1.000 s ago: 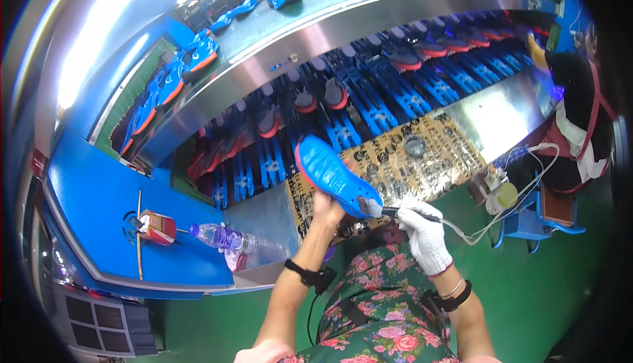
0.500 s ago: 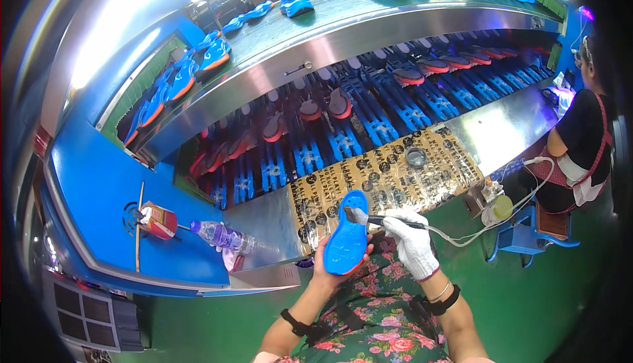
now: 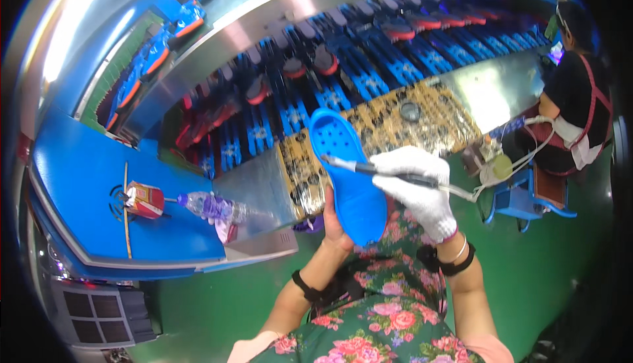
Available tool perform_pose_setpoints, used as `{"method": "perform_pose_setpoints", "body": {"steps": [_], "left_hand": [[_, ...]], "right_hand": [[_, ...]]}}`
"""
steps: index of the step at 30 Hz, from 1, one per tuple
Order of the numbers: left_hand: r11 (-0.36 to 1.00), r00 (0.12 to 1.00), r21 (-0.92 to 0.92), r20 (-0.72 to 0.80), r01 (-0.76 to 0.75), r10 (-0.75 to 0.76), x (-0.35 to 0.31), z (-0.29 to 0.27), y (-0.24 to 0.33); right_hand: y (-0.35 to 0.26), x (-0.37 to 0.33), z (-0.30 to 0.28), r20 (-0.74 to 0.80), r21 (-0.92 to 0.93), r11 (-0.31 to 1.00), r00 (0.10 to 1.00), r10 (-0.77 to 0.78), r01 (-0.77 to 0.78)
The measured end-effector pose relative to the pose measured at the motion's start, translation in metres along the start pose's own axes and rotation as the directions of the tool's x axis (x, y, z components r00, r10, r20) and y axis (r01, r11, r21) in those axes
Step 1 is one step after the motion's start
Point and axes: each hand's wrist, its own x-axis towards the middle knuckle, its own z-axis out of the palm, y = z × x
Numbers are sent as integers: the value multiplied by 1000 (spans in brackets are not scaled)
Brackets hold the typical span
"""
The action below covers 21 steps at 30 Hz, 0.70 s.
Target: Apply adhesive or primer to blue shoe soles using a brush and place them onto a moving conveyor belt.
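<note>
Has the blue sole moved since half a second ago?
Yes. Judged against the brown sheet, the blue sole has its holed end farther forward and left, now overlapping the sheet's far edge.

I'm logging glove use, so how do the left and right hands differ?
The left hand is bare; the right hand wears a white glove. The left supports a blue shoe sole; the right grips a brush-like tool. Both have a black wristband.

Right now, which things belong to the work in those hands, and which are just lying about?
In the work:
- blue sole, in the left hand
- brush-like tool, in the gloved right hand

Apparently just lying about:
- plastic bottle
- red container
- thin stick
</note>
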Motion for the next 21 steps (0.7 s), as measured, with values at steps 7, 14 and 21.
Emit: {"method": "perform_pose_setpoints", "body": {"steps": [7,14,21], "left_hand": [[985,986,143,-123,-98,116,11,14,-6],[995,993,-20,72,-96,97,3,2,-13],[914,962,364,-128,-181,241,3,-7,-8]], "right_hand": [[0,11,0,-35,-85,992,995,-91,88],[-6,17,-3,61,-373,811,884,-464,451],[3,0,6,156,-367,807,886,-436,462]]}}
